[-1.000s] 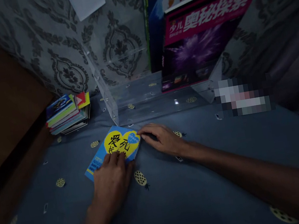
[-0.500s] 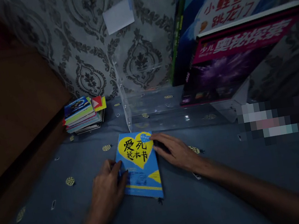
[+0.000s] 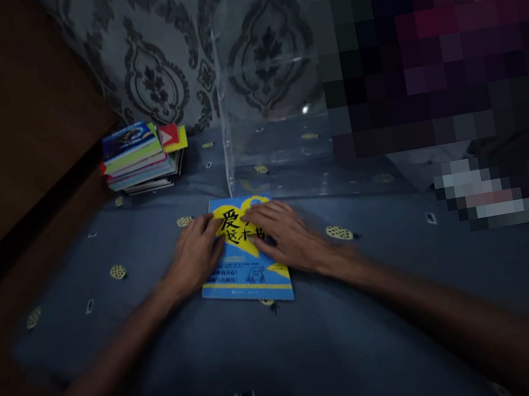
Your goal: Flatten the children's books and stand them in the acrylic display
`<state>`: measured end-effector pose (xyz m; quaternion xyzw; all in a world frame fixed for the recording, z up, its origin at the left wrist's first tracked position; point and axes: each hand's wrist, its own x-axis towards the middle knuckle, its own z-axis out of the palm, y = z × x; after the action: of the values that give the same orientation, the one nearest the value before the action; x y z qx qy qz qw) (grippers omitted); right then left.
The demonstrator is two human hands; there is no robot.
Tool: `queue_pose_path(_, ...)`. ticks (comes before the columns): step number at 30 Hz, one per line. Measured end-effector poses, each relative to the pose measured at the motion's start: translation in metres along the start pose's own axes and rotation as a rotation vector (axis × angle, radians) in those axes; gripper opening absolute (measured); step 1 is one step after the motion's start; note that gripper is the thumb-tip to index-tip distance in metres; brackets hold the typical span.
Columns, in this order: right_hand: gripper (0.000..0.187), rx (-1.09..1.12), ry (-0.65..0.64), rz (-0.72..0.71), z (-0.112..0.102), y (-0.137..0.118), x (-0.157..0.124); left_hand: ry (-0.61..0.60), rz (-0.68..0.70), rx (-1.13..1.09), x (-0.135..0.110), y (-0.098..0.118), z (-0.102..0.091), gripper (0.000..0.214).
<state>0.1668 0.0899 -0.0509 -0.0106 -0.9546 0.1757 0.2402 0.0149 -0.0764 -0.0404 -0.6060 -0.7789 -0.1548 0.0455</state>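
Note:
A blue book [image 3: 243, 284] with a yellow heart and black lettering lies flat on a dark blue patterned cloth [image 3: 156, 341]. My left hand [image 3: 198, 248] rests on its upper left side, fingers reaching over the cover. From the other side, my right hand [image 3: 283, 234] lies across the upper right part, fingers stretched out and hiding some of the lettering. Both hands look open and touch the cover without gripping it.
A small stack of books [image 3: 139, 158] stands at the back left against the patterned wall. Behind the blue book is a clear plastic rack [image 3: 222, 120]. Pixelated patches hide the upper right and a spot at the right. A brown wooden panel [image 3: 15, 131] borders the left.
My right hand has moved from the book's right edge onto its cover. My left hand has shifted up along the left side. The view has tilted down.

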Motion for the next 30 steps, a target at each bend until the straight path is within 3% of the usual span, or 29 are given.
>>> queue_pose_path(4,0.029,0.091,0.033,-0.021,0.001,-0.015,-0.019,0.046,0.007,-0.027,0.003,-0.008,0.011,0.033)
queue_pose_path(11,0.025,0.291,-0.011,-0.111,-0.020,-0.053,-0.073,0.081,0.015,-0.038,0.000,-0.010,0.015,0.035)
queue_pose_path(17,0.035,0.259,-0.097,-0.094,-0.019,-0.048,-0.077,0.107,0.034,-0.059,-0.001,-0.012,0.016,0.034)
queue_pose_path(21,0.043,0.232,-0.061,-0.015,-0.014,-0.045,-0.079,0.115,0.036,-0.067,-0.001,-0.013,0.017,0.035)
queue_pose_path(30,0.045,0.230,-0.067,0.006,-0.011,-0.043,-0.084,0.127,0.047,-0.080,-0.002,-0.013,0.017,0.036)
